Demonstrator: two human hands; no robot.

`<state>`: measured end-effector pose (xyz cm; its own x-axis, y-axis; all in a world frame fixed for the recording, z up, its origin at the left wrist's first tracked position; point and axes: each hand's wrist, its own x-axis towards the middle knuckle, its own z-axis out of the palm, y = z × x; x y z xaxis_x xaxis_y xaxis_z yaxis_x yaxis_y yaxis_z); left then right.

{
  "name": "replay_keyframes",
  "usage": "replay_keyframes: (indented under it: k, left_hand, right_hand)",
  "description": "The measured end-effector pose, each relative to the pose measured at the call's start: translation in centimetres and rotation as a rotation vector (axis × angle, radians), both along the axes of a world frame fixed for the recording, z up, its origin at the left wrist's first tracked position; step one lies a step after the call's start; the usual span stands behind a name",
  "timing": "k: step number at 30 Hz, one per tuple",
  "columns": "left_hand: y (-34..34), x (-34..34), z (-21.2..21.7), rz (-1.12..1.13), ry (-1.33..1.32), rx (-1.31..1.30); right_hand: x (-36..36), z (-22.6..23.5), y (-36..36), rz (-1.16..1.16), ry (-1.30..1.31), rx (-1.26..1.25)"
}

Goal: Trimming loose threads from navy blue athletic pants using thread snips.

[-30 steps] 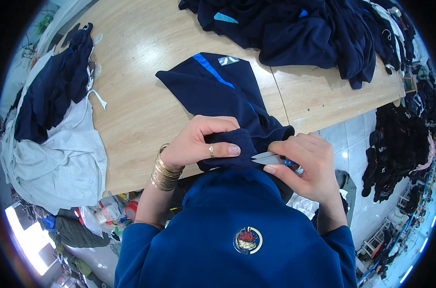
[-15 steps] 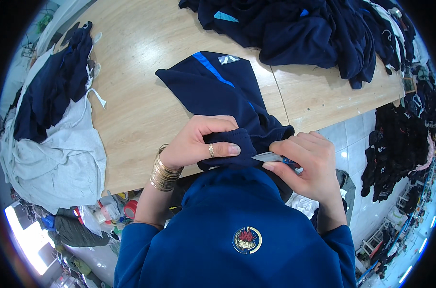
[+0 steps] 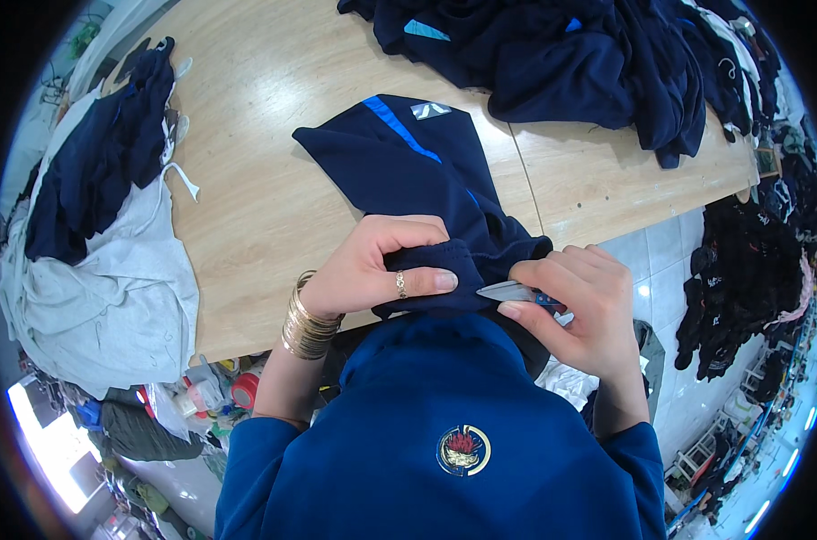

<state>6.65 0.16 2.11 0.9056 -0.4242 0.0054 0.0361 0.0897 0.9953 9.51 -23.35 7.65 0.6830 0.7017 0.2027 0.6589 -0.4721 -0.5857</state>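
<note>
A navy garment point(image 3: 399, 171) with a bright blue stripe and a small silvery patch stretches from the table down to my lap. My left hand point(image 3: 399, 265) pinches its gathered edge, thumb on top and fingers beneath the cloth. In my right hand point(image 3: 575, 301) is a pair of thread snips point(image 3: 509, 292) with pointed metal blades and a blue handle. The tips point left at the cloth, just beside my left thumb. Whether the blades touch the fabric I cannot tell. My right palm hides most of the handle.
A heap of navy garments point(image 3: 570, 76) covers the far right of the wooden table point(image 3: 255, 180). Grey cloth point(image 3: 130, 297) and a navy piece point(image 3: 103, 171) hang over the left end. Dark clothes point(image 3: 741, 279) lie on the tiled floor at right.
The snips have turned slightly, and their blades now show broader. Both hands have shifted a few pixels to the right; the left still grips the same edge.
</note>
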Motion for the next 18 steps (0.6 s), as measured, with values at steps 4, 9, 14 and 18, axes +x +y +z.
replay_keyframes:
  k: [4, 9, 14, 18]
  left_hand:
    - [-0.18, 0.01, -0.04, 0.012, -0.015, 0.004]
    - [-0.33, 0.09, 0.0, 0.006, -0.049, 0.04]
    - [-0.44, 0.08, 0.54, 0.015, -0.019, 0.078]
    - [-0.48, 0.06, 0.52, 0.024, -0.008, 0.088]
  right_hand:
    - [-0.02, 0.07, 0.2, 0.018, 0.004, 0.007]
    - [-0.05, -0.01, 0.05, 0.041, -0.036, -0.046]
    - [-0.08, 0.16, 0.13, 0.038, -0.097, -0.07]
    - [-0.15, 0.1, 0.26, 0.023, -0.125, -0.089]
